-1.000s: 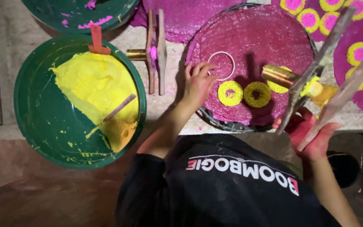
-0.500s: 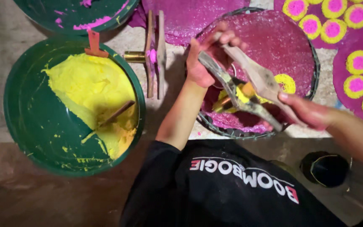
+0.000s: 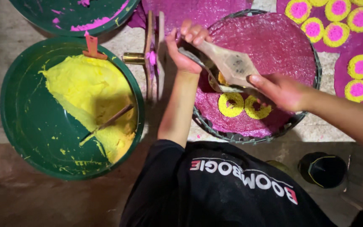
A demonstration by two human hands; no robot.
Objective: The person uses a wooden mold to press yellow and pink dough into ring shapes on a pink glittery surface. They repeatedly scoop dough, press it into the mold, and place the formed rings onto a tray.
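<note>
Two hands clamp one wooden press over a pink tray.
Left hand point(image 3: 185, 46) wraps the press point(image 3: 227, 67) tip; right hand point(image 3: 280, 90) pinches its handles shut. Below it, two yellow rings point(image 3: 244, 106) lie on the round tray point(image 3: 274, 42). One green basin point(image 3: 34, 126) holds yellow paste point(image 3: 85, 92).

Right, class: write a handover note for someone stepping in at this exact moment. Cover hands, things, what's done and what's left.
Left hand: grip shut on one end of the wooden press.
Right hand: grip shut on its other end, above the round tray.
Things: yellow paste in the green basin, with a stick lying in it.
Done: two yellow rings lie on the tray's magenta sheet.
Left: most of that sheet carries no rings.
</note>
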